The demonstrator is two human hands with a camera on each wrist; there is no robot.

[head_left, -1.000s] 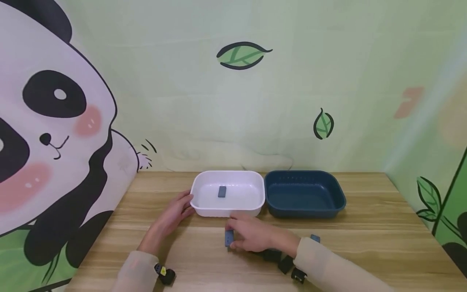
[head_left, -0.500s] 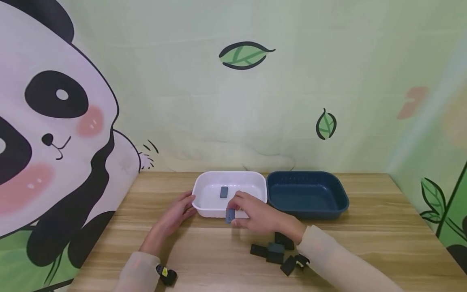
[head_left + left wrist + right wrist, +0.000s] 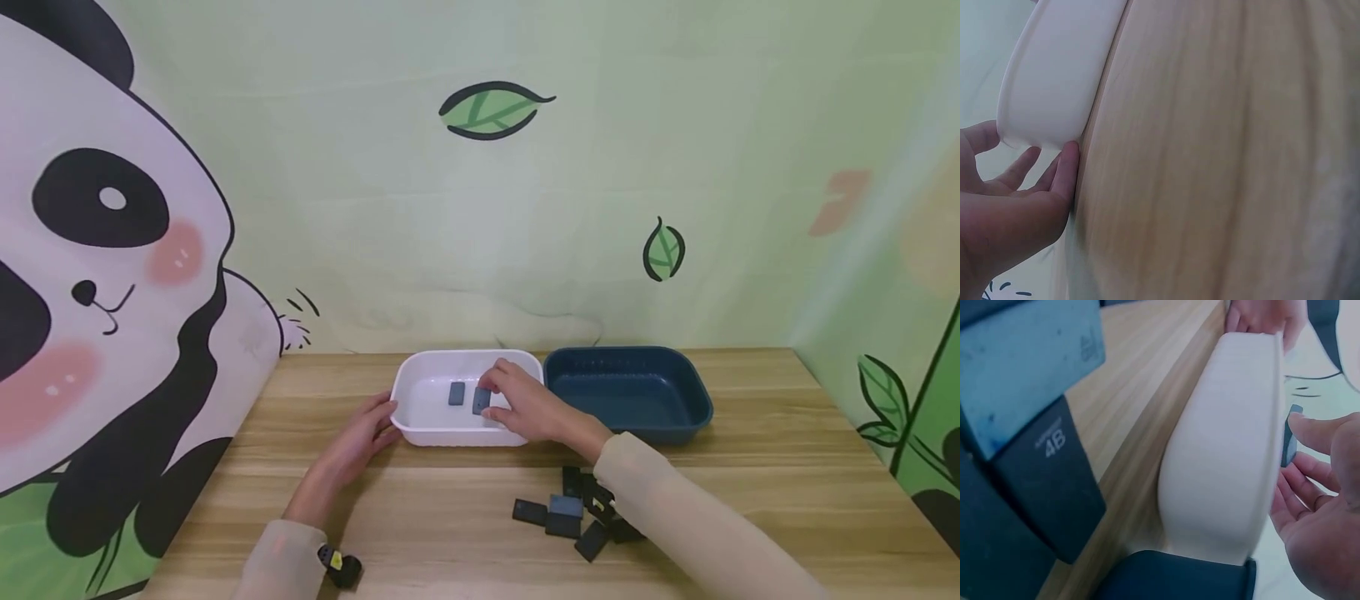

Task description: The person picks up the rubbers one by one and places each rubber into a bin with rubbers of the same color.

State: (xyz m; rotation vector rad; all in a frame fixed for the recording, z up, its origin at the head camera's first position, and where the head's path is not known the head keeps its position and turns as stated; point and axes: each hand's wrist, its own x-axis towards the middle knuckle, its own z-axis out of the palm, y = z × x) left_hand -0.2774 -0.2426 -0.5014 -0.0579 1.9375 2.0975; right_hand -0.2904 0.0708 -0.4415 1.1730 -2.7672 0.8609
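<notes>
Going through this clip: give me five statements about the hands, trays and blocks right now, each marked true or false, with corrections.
1. The right hand pinches a blue-grey block. True.
2. The left hand touches the white tray. True.
3. The dark blue tray stands left of the white tray. False: the dark blue tray stands to its right.
4. Another blue-grey block lies inside the white tray. True.
5. Every block is inside a tray. False: a cluster of blocks lies on the table.
</notes>
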